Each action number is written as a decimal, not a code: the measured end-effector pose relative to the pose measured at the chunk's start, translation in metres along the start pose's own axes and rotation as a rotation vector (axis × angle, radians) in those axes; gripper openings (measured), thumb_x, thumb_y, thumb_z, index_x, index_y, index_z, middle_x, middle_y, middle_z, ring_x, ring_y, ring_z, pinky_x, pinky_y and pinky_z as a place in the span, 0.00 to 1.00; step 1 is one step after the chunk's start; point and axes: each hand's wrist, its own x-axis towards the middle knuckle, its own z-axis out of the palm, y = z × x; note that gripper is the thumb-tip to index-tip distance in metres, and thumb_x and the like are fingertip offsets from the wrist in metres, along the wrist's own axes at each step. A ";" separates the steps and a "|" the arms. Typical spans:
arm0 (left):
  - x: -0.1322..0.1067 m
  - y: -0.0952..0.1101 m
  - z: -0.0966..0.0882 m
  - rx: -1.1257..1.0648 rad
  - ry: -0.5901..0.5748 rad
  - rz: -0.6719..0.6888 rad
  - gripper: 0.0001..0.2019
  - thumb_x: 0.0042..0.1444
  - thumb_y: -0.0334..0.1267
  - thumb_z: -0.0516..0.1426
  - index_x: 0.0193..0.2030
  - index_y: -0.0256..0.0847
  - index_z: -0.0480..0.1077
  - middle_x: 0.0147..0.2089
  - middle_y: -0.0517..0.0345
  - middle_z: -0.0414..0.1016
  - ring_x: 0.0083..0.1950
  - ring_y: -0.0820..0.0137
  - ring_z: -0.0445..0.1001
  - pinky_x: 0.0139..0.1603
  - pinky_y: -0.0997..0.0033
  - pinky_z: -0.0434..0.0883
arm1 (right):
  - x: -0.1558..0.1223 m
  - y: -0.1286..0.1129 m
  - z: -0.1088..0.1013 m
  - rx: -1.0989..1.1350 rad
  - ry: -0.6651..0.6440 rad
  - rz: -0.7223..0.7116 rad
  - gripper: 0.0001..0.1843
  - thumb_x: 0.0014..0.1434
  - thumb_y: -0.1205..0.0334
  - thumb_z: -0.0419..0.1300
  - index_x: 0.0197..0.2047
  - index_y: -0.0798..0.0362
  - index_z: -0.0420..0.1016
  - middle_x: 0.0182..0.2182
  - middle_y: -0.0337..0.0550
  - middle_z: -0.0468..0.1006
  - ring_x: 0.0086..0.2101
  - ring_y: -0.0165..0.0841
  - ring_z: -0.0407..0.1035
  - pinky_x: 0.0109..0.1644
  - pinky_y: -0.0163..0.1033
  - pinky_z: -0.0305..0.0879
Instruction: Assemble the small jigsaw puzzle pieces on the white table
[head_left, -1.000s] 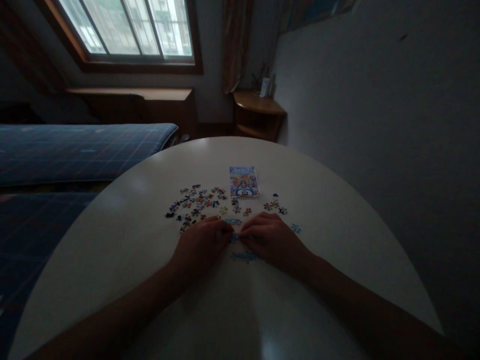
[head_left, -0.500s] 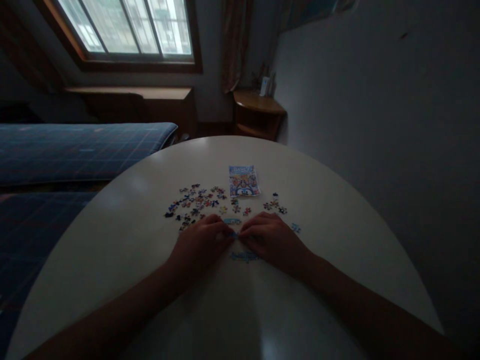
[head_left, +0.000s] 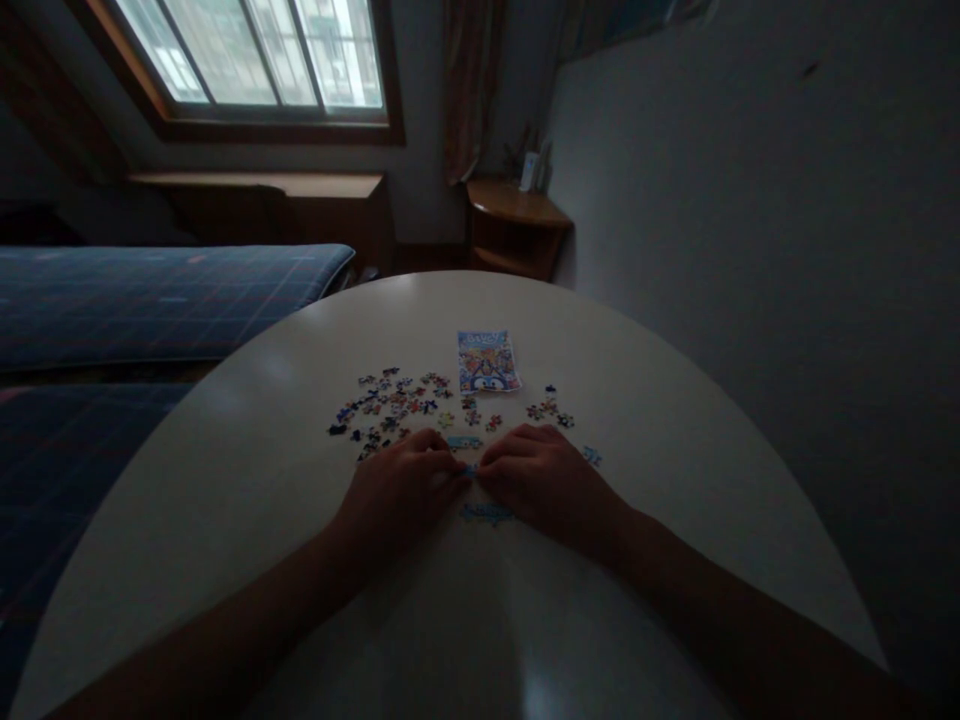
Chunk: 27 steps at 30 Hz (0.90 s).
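Observation:
My left hand [head_left: 401,485] and my right hand [head_left: 540,475] rest on the round white table [head_left: 637,400], fingertips meeting over a small blue puzzle piece [head_left: 470,470]. Both hands have their fingers curled and pinched on it. A joined strip of blue pieces [head_left: 487,514] lies just below the hands. Another short blue strip [head_left: 464,441] lies just above them. Several loose coloured pieces [head_left: 390,405] are scattered beyond my left hand. A printed picture card [head_left: 487,361] lies farther back.
A few more loose pieces [head_left: 550,409] sit beyond my right hand, and one lone piece [head_left: 592,456] lies to its right. A bed with a blue checked cover [head_left: 150,300] stands left. A wooden corner shelf [head_left: 517,220] and a window [head_left: 255,55] are behind.

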 end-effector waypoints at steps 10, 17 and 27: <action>0.005 0.005 -0.004 -0.081 -0.043 -0.090 0.06 0.59 0.41 0.60 0.39 0.50 0.80 0.44 0.61 0.78 0.39 0.68 0.77 0.42 0.68 0.71 | 0.000 0.004 -0.004 -0.080 -0.068 -0.100 0.06 0.65 0.63 0.60 0.42 0.48 0.80 0.40 0.39 0.82 0.42 0.34 0.72 0.47 0.42 0.59; 0.005 0.001 -0.004 -0.101 -0.056 -0.091 0.06 0.59 0.41 0.60 0.40 0.51 0.80 0.44 0.61 0.78 0.40 0.67 0.77 0.42 0.66 0.71 | 0.001 0.005 -0.006 -0.144 -0.079 -0.151 0.07 0.64 0.64 0.61 0.44 0.48 0.79 0.41 0.40 0.82 0.43 0.35 0.72 0.46 0.41 0.59; 0.005 -0.006 -0.009 -0.134 -0.070 -0.038 0.09 0.58 0.40 0.60 0.44 0.48 0.79 0.45 0.58 0.78 0.43 0.65 0.77 0.44 0.66 0.71 | 0.004 0.002 -0.010 -0.240 -0.128 -0.206 0.07 0.64 0.65 0.61 0.45 0.51 0.77 0.42 0.43 0.82 0.43 0.38 0.72 0.45 0.42 0.60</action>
